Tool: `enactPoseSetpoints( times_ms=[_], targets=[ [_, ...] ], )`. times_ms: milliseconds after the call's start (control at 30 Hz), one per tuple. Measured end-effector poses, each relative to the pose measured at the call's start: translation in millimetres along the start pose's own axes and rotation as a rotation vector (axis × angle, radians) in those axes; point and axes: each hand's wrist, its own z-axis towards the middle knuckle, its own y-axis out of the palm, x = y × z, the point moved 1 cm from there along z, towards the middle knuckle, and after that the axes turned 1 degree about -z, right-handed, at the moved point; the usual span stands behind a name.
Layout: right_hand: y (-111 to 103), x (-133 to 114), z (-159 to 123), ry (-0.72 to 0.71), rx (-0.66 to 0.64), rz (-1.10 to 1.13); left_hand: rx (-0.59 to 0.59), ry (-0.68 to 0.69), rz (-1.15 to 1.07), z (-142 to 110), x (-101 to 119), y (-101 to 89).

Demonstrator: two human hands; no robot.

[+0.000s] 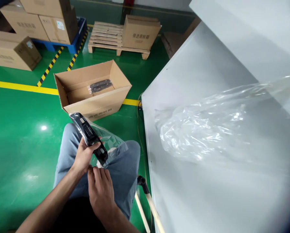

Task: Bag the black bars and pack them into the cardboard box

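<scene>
My left hand [83, 157] is closed around a long black plastic part [90, 137] that sits inside a clear plastic bag [106, 142], held over my lap. My right hand [101, 189] is just below it, fingers curled and pinching the lower edge of the bag. The part slants from upper left to lower right. An open cardboard box [93, 89] stands on the green floor ahead of my knees, with bagged black parts [100, 85] lying inside it.
A large grey table [208, 181] fills the right side, with a pile of clear plastic bags [208, 129] on it. Stacked cartons [38, 22] and a wooden pallet [106, 37] with a carton [140, 32] stand behind. A yellow floor line [20, 87] crosses left.
</scene>
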Motion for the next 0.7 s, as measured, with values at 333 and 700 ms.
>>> enactPoseSetpoints(
  times_ms=[333,700],
  targets=[
    [-49.8,40.5,27.4,0.213,0.125,0.530,-0.192,0.071,0.158,-10.6,10.5,-2.9],
    [-80.6,78.2,94.8,0.807,0.139,0.972,-0.480,0.210,0.509,-32.8,-7.4,0.3]
  ],
)
